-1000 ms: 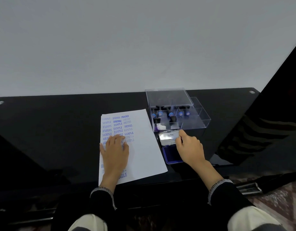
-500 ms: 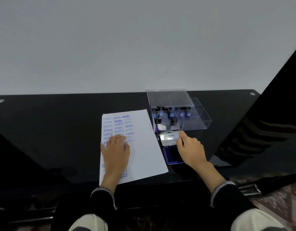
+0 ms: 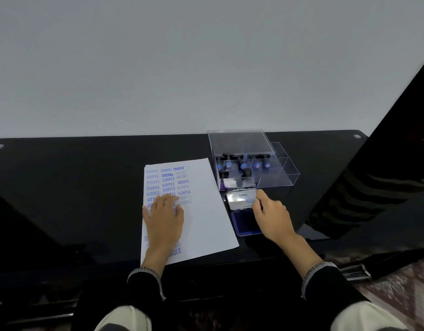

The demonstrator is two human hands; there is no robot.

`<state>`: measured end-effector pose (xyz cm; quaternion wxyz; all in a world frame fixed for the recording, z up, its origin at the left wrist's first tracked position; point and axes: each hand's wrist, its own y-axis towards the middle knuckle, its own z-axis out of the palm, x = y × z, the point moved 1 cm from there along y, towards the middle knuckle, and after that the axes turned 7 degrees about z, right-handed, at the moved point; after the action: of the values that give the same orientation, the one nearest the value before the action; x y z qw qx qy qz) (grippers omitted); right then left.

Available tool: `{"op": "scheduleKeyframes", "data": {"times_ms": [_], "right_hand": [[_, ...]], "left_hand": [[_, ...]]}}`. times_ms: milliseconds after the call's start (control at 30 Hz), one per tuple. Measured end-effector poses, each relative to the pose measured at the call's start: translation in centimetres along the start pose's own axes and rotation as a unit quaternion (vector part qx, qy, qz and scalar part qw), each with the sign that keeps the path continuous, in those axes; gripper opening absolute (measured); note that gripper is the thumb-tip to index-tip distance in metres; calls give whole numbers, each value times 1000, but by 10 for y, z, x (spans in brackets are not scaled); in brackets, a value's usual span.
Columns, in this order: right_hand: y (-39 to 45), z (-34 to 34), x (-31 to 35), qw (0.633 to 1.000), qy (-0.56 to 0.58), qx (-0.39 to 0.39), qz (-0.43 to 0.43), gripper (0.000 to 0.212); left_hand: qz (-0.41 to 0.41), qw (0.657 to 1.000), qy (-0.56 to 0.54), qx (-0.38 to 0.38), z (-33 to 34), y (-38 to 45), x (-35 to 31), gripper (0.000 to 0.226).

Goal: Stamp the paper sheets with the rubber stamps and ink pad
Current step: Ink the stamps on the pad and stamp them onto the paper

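Observation:
A white paper sheet (image 3: 206, 211) lies on the black table (image 3: 74, 187), with blue SAMPLE, FRAGILE and AMENDED prints in its upper left. My left hand (image 3: 164, 218) presses flat on the sheet, fingers straight. Right of the sheet sits the open blue ink pad (image 3: 244, 223), its silver lid (image 3: 241, 199) tilted up behind it. My right hand (image 3: 272, 216) is over the pad's right side with fingers curled. A dark sliver between thumb and index looks like a rubber stamp (image 3: 261, 204), mostly hidden. Several more stamps (image 3: 242, 166) stand in a clear box (image 3: 278, 180).
The clear box's lid (image 3: 239, 142) leans open at the back, near the grey wall. A large black slanted panel (image 3: 385, 175) rises at the table's right end. Patterned floor (image 3: 397, 295) shows at lower right.
Both hands stay where they were; only the camera has shifted slightly.

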<state>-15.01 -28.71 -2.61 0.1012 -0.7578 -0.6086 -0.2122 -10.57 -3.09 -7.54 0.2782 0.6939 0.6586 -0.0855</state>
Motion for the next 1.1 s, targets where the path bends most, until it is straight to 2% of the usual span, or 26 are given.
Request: {"op": "scheduleKeyframes", "data": {"times_ms": [267,400,467,533,633,700,900,1100], "right_hand": [[-1,3,8,996,-90,-3,-11,10],[-1,2,3,1000,-31,2,1,11],[-2,1,1,1000,-18,5,1,11],[-3,1,3,999,-46,3,-1,10],[-4,2,9,994,-105,-3,-8,7],[-4,2,11,993,-118,-5,-8,8],[-2,-2,6,999,-54,9,1,12],[5,-4,12,995,-97,25,0,12]], "left_hand": [[-47,990,-130,10,-26,15,18,25],[-70,990,-124,-13,-36,14,35,31],[-56,991,-123,13,-38,13,42,34],[-25,990,-130,50,-40,11,48,37],[46,992,-83,85,-42,5,58,40],[68,992,-64,87,-44,1,63,42],[73,992,-64,86,-41,-8,68,45],[67,990,-108,59,-44,-12,66,41]]}}
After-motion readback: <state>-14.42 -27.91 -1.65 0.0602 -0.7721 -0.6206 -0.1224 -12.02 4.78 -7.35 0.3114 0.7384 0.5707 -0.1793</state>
